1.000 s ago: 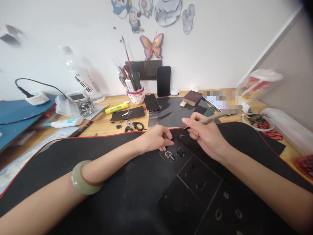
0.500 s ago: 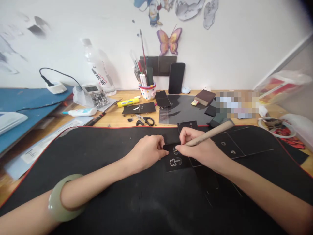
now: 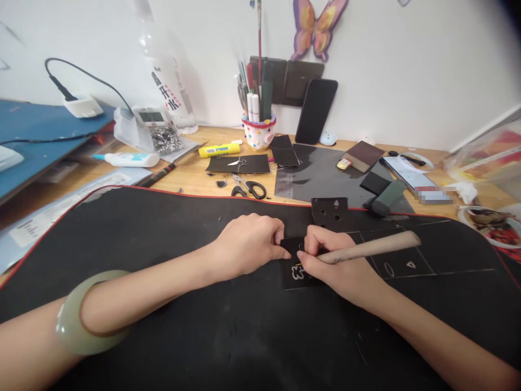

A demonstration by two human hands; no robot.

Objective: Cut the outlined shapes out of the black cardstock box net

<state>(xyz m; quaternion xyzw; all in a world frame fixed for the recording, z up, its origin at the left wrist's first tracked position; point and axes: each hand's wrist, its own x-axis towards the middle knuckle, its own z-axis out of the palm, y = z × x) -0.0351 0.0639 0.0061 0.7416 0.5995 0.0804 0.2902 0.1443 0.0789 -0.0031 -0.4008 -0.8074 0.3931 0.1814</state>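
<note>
My left hand (image 3: 254, 244) is closed, its thumb and fingers pinching the upper left edge of a small black card (image 3: 293, 281) with pale outlined shapes. My right hand (image 3: 342, 263) grips a long grey-beige pen-like tool (image 3: 376, 247), its tip down near the outlines. The fingers of my right hand cover the card's right part. Behind them stands a black piece with small cut-out shapes (image 3: 330, 212). To the right, a black strip (image 3: 421, 260) with drawn lines and outlines lies on the black mat (image 3: 163, 228).
Scissors (image 3: 249, 189), a yellow glue stick (image 3: 220, 150), and a decorated pen cup (image 3: 259, 133) stand or lie behind the mat. A dark phone (image 3: 316, 111) leans on the wall. At the left are a bottle (image 3: 166, 81) and a white-blue tube (image 3: 130, 159); a bowl (image 3: 494, 225) sits right.
The view has tilted down and shifted, so the desk things appear larger. My right hand and the tool tip have moved slightly down the card, toward the lower outlines. My left hand keeps its pinch.
</note>
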